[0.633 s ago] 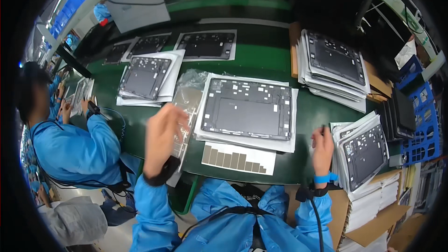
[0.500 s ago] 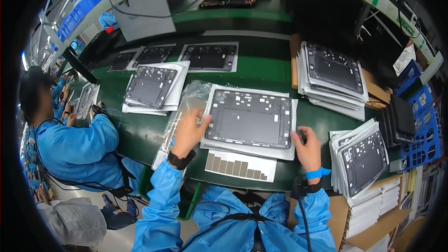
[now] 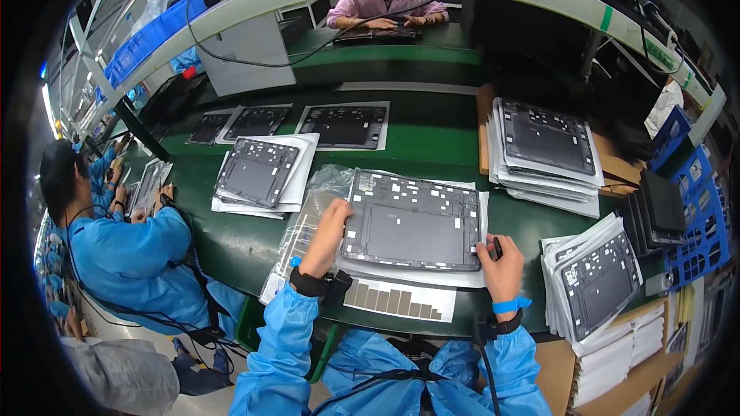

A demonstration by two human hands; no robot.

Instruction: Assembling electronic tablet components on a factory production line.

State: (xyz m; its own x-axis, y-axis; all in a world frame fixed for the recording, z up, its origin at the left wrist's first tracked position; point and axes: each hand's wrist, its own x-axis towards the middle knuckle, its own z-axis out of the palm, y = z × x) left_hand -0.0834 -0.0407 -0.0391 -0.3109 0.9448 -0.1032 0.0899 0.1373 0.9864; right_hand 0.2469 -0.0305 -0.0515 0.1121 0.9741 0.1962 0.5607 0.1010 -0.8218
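Observation:
A dark grey tablet housing with small white pads lies flat over a stack of white sheets in front of me. My left hand pinches its left edge, thumb and fingers closed. At its lower right corner, my right hand grips the edge. A short black tool, its kind unclear, is tucked in the right fingers. Just below the stack is a white card with a row of grey-brown strips. Left of the housing, a clear plastic bag and a sheet of strips partly hide under my left wrist.
More housings on sheets form stacks at left, far right and near right. Single housings lie along the back. A blue crate stands at right. A co-worker sits at left, another person across.
Both hands have closed on the housing's edges, left hand at the left side and right hand at the lower right corner. The housing has shifted slightly over its sheets. The head view has tilted.

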